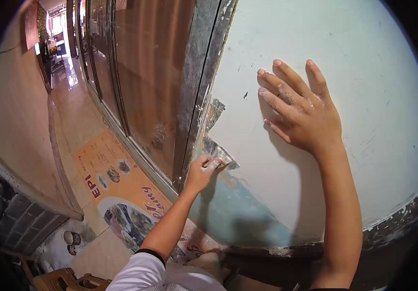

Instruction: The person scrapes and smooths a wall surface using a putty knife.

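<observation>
My left hand [202,173] is closed on a scraper [224,154], a flat metal blade held against the wall near its left edge. Fingers hide the handle end. Higher up and to the right, my right hand [302,107] rests against the pale painted wall [374,121], fingers spread, with white powder on the fingers and knuckles. Above the scraper is a jagged grey patch [215,114] along the wall's edge. Below the blade, the wall shows a blue-green area [238,208] beside the white coat.
A dark-framed sliding glass door [148,63] borders the wall on the left. An orange printed banner [107,167] lies on the tiled floor. At lower left are a small can [72,237], a brown plastic stool [56,280] and a grey block wall [17,213].
</observation>
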`<state>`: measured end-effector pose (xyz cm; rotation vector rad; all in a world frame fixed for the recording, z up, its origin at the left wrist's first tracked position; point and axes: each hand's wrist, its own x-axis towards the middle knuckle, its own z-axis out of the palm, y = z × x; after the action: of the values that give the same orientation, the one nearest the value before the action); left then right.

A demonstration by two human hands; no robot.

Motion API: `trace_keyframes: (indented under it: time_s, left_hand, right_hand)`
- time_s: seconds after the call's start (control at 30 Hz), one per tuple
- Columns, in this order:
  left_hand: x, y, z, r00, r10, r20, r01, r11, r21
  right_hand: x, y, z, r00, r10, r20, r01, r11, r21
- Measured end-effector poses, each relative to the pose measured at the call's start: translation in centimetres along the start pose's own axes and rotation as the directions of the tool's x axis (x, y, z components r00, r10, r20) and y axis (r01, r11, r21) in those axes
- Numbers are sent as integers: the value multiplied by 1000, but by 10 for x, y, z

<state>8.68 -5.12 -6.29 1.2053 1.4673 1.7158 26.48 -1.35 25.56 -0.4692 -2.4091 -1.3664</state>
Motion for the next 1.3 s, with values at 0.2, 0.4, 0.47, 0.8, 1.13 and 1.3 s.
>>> trace_keyframes:
  time_s: [0.2,0.4,0.47,0.8,1.13,1.3]
  left_hand:
    - [12,1,-3,999,-29,-27,30,999,39]
    - [7,-3,-5,999,-1,-41,2,1000,16]
    - [14,-4,-4,999,-20,-40,20,1000,4]
    - [16,4,-13,998,21,-63,-21,1000,-1]
    - [19,10,-22,999,-31,-29,33,998,48]
    - [21,7,-24,999,-25,-21,26,998,55]
  right_hand:
    - [0,1,-1,1000,0,24,-2,998,66]
    - [0,-2,0,1000,2,-17,-1,998,57]
    - [1,1,-1,1000,5,-9,-5,999,44]
    - [0,-1,0,1000,8,-18,-7,999,52]
    - [-1,-2,0,998,0,55,-3,999,41]
    - [-1,0,-1,1000,9,24,-10,999,41]
